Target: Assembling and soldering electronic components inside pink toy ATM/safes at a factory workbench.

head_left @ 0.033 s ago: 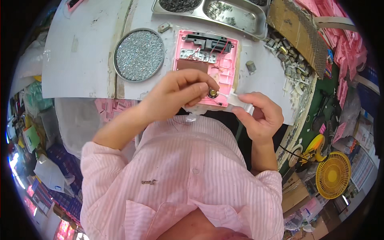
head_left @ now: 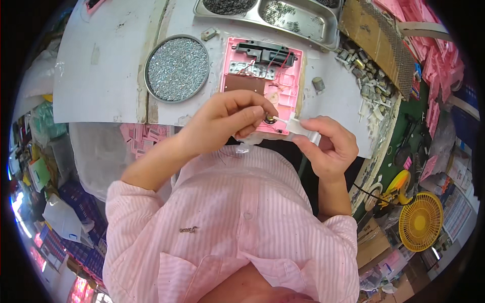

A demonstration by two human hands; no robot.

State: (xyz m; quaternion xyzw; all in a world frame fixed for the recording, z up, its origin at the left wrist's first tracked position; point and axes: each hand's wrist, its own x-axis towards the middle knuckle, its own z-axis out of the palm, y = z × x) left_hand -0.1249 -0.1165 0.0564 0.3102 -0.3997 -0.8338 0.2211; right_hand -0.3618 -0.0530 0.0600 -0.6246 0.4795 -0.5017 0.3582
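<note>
A pink plastic housing [head_left: 299, 68] lies on the table in front of me, with a black module [head_left: 265, 53], a brown board [head_left: 245, 84] and thin red wires inside. My left hand [head_left: 230, 118] reaches over its near edge, fingers curled and pinched beside a small round brass-and-black part [head_left: 270, 120]. What those fingertips hold, if anything, is hidden. My right hand [head_left: 328, 146] grips a white plastic piece [head_left: 293, 124] between thumb and forefinger at the housing's near right corner. The piece's thin tip points left at the round part; contact cannot be made out.
Left of the housing stands a round tray [head_left: 178, 68] of small metal pins. A metal compartment tray [head_left: 298, 22] with small dark parts is at the back. Small motors and white plastic parts [head_left: 371, 86] are heaped at right, beside a cardboard sheet [head_left: 376, 43]. A yellow fan [head_left: 420, 221] is lower right.
My left hand has shifted very slightly to the right, and less of the round brass part shows. My right hand keeps its hold on the white piece.
</note>
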